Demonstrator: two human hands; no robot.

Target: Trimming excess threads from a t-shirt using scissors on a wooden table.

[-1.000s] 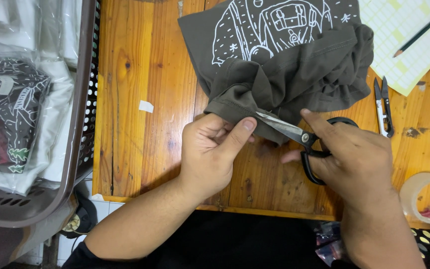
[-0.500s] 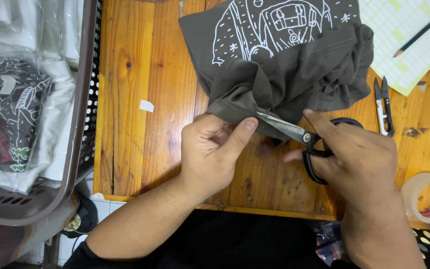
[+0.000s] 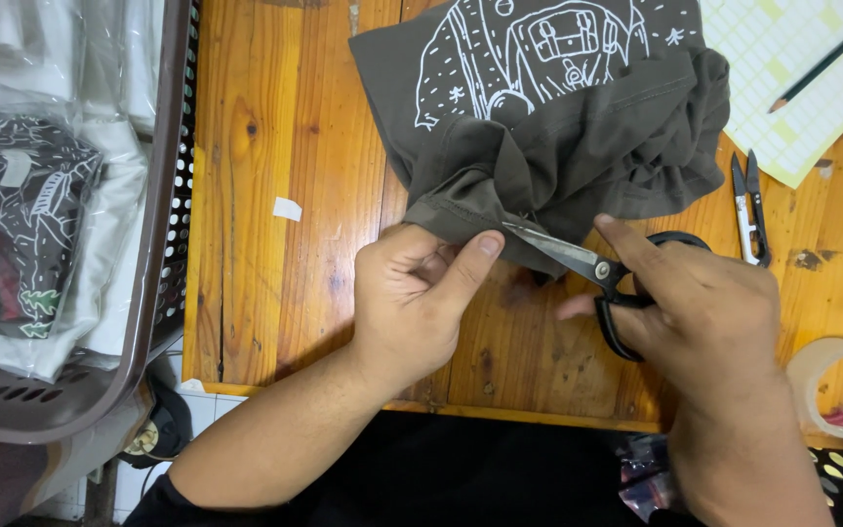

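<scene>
- Both hands work at the near edge of the wooden table (image 3: 275,293): left hand (image 3: 412,298) pinches the stitched hem of a dark olive-grey cotton T-shirt with a white line-drawn print (image 3: 548,117), thumb on top, fingers curled under, fabric held taut.
- Right hand (image 3: 704,312) is closed around the black loop handles of a pair of steel-bladed scissors (image 3: 587,268), index finger stretched along the top toward the pivot.
- Blades look nearly closed, tips right at the hem just beside the left thumb; whether they bite cloth or a loose thread cannot be told.
- Shirt lies bunched at the middle of the table, print side up, its lower fold pulled toward the person.
- Judgement on doing the snip well: keep the hem tight and flat between thumb and finger, use only the blade tips, angle them along the seam and not into it, keep the thumb clear of the edge, take small cuts.
- Risk, as a guess: slack fabric could fold into the blades and get nicked.
- Small black thread snips (image 3: 750,205) lie to the right of the shirt, apart from it.
- Sheet of yellow-and-white squared paper (image 3: 792,88) with a dark pencil (image 3: 826,59) on it sits at the far right corner.
- Roll of beige tape (image 3: 836,390) sits near the right wrist.
- Small white paper scrap (image 3: 287,209) lies on bare wood left of the shirt.
- Grey-brown perforated plastic basket (image 3: 163,293) at far left holds folded printed shirts in clear bags (image 3: 31,215).
</scene>
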